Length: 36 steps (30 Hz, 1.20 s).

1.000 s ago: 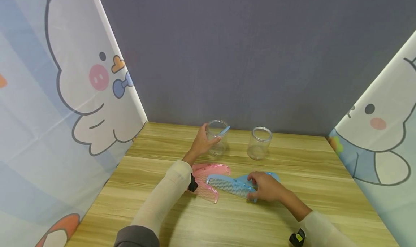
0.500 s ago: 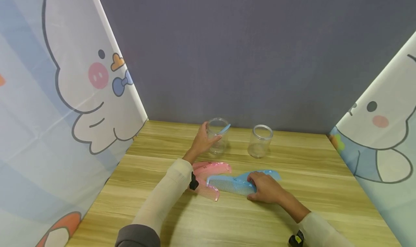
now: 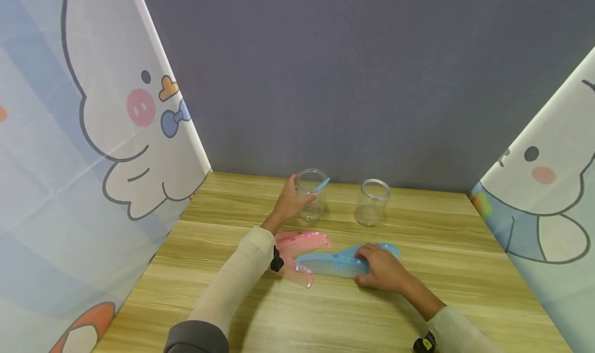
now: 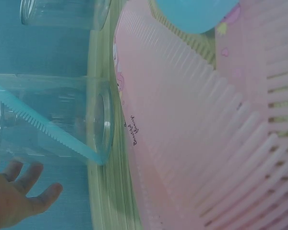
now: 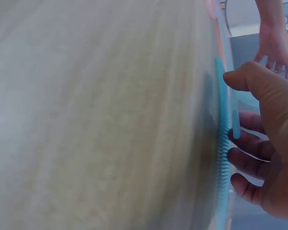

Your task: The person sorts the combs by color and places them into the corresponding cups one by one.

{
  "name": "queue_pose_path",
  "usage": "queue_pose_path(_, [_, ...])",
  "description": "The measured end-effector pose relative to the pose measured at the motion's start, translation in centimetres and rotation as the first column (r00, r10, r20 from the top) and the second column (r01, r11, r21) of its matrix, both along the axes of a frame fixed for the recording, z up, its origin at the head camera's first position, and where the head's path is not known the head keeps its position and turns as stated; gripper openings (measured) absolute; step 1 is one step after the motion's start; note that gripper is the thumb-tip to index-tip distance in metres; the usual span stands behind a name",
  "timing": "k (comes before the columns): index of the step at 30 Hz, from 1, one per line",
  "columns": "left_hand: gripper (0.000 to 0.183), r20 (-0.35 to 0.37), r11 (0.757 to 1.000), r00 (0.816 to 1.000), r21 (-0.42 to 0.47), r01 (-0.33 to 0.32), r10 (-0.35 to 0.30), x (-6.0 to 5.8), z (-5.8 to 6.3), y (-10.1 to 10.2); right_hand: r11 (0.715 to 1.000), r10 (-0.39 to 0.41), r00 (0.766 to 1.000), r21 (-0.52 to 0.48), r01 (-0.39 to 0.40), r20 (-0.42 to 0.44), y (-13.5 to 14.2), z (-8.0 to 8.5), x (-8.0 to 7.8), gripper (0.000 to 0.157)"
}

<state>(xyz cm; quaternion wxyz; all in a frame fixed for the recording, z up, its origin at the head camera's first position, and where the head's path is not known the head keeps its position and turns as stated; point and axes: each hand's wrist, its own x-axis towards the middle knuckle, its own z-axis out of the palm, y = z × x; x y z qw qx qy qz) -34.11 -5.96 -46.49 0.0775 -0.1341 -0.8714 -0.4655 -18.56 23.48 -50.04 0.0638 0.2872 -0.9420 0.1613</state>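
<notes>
The left hand (image 3: 289,202) is wrapped round the left jar (image 3: 319,208), its thumb across the near side and its fingers on the left and far sides. That clear jar stands upright on the far part of the table (image 3: 460,250), with an upright comb (image 3: 322,184) in it, blue and leaning to the right, one end above the rim. The right jar (image 3: 370,208), also clear and upright, stands on the table to the right of it, apart from it.

The right hand (image 3: 381,268) is bent over the right end of the near blue comb (image 3: 330,265), thumb by the near edge and fingers farther back; whether it pinches the comb I cannot tell. This comb lies flat, its teeth toward the near side, and its left end overlaps the pink combs (image 3: 304,243). Another, the far blue comb (image 3: 392,250), lies slanted behind it, partly covered by the right hand. The pink combs lie fanned and overlapping on the left, partly hidden by the left sleeve (image 3: 239,270).

Behind the table rises a dark grey wall (image 3: 334,84), with cartoon-printed cloth (image 3: 116,115) at the left and right sides.
</notes>
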Motion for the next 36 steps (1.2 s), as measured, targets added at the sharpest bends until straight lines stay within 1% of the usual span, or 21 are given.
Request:
queue_pose_path(5, [0.096, 0.003, 1.0, 1.0, -0.003, -0.001, 0.001, 0.0, 0.0, 0.0, 1.0, 0.006, 0.999, 0.002, -0.006, 0.038, 0.4, 0.4, -0.4, 0.047])
queue_pose_path(12, [0.096, 0.004, 1.0, 1.0, 0.0, -0.004, 0.004, 0.0, 0.1, 0.1, 0.999, 0.038, 0.999, 0.016, -0.039, 0.036, 0.7, -0.1, -0.6, 0.051])
queue_pose_path(17, [0.095, 0.004, 1.0, 1.0, 0.0, -0.006, 0.006, 0.0, 0.2, 0.1, 0.998, 0.064, 0.996, 0.015, -0.065, 0.058, 0.9, -0.1, -0.7, 0.054])
queue_pose_path(19, [0.095, 0.004, 1.0, 1.0, 0.002, -0.007, 0.007, 0.0, 0.2, 0.1, 0.997, 0.076, 0.996, 0.014, -0.077, 0.054, 1.0, 0.0, -0.7, 0.053])
queue_pose_path(21, [0.095, 0.007, 1.0, 1.0, 0.004, -0.005, 0.005, 0.0, 0.1, 0.1, 0.996, 0.091, 0.996, 0.019, -0.091, 0.023, 1.1, 0.0, -0.8, 0.052])
queue_pose_path(23, [0.095, 0.009, 1.0, 1.0, 0.002, -0.006, 0.006, 0.1, 0.1, 0.0, 0.995, 0.103, 0.994, 0.016, -0.103, -0.028, 1.1, -0.1, -1.0, 0.049])
queue_pose_path(27, [0.097, 0.015, 1.0, 1.0, 0.0, -0.005, 0.005, 0.1, 0.0, 0.0, 0.995, 0.094, 0.986, -0.008, -0.096, -0.139, 1.2, -0.5, -1.3, 0.047])
queue_pose_path(30, [0.097, 0.016, 1.0, 1.0, 0.003, -0.004, 0.003, 0.0, 0.0, 0.0, 0.997, 0.062, 0.983, -0.044, -0.07, -0.174, 1.4, -0.7, -1.5, 0.047])
queue_pose_path(33, [0.097, 0.014, 1.0, 1.0, 0.002, -0.001, 0.001, 0.0, -0.1, 0.0, 0.996, 0.036, 0.982, -0.071, -0.05, -0.184, 1.7, -0.7, -1.8, 0.047])
queue_pose_path(36, [0.097, 0.016, 1.0, 1.0, -0.001, 0.002, -0.002, -0.1, -0.1, 0.0, 0.994, 0.031, 0.979, -0.093, -0.051, -0.203, 2.0, -0.6, -2.0, 0.045])
